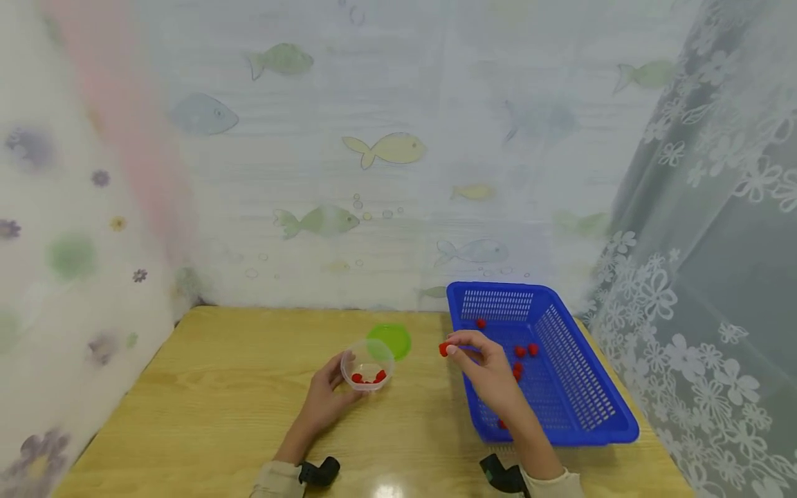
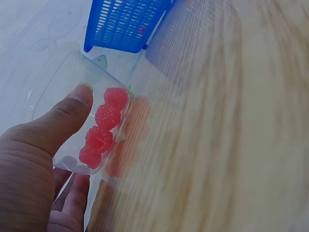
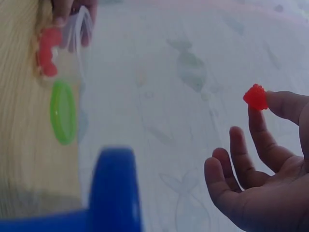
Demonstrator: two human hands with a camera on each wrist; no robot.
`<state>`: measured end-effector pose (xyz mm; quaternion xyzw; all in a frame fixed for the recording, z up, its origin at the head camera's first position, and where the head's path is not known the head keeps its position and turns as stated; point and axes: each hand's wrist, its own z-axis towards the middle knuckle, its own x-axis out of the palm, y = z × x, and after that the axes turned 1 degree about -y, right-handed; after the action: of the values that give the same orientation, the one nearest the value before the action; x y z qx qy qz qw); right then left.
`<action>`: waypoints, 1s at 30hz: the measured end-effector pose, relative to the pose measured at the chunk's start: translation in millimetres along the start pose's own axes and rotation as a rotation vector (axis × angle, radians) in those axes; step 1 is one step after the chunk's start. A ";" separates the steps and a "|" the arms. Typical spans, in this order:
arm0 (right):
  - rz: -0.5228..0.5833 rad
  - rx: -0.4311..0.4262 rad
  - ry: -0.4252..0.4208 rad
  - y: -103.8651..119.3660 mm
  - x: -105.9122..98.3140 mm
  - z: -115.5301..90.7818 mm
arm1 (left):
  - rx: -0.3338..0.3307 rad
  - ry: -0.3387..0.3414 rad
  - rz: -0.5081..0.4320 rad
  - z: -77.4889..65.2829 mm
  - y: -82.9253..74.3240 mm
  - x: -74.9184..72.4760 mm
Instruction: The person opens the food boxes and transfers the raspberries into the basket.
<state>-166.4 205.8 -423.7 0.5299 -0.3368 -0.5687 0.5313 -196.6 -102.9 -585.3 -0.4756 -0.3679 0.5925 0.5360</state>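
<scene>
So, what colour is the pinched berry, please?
The berry is red, clearest in the right wrist view.

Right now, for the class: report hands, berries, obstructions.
Left hand holding clear cup. Right hand pinching one red berry. More berries in cup and blue basket. Green lid beyond cup, seemingly out of the way.

Person's right grip (image 1: 488,370) pinches red berry (image 1: 443,349) near left rim of blue basket (image 1: 579,370), loose red berries (image 1: 519,351) scattered inside; left grip (image 1: 325,401) holds clear tub (image 1: 387,364), small berries (image 1: 358,378) at bottom, green lid (image 1: 400,339) just behind on wooden worktop (image 1: 249,373). Fish-print sheet (image 1: 398,149) hangs behind, flower-patterned sheer cloth (image 1: 703,332) at right.
</scene>
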 end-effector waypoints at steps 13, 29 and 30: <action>-0.183 0.043 -0.078 0.9 -79.3 -17.9 | 0.008 0.008 -0.005 3.9 -1.6 -1.5; -0.345 0.080 -0.097 -17.8 -126.9 -18.3 | 0.032 0.017 0.015 4.7 -5.3 -2.9; -0.340 0.087 -0.099 -21.0 -128.9 -19.0 | 0.034 0.014 0.016 4.4 -5.5 -3.0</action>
<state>-169.6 337.6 -416.0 0.5729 -0.2924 -0.6607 0.3869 -199.3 -104.7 -578.4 -0.4736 -0.3499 0.5997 0.5419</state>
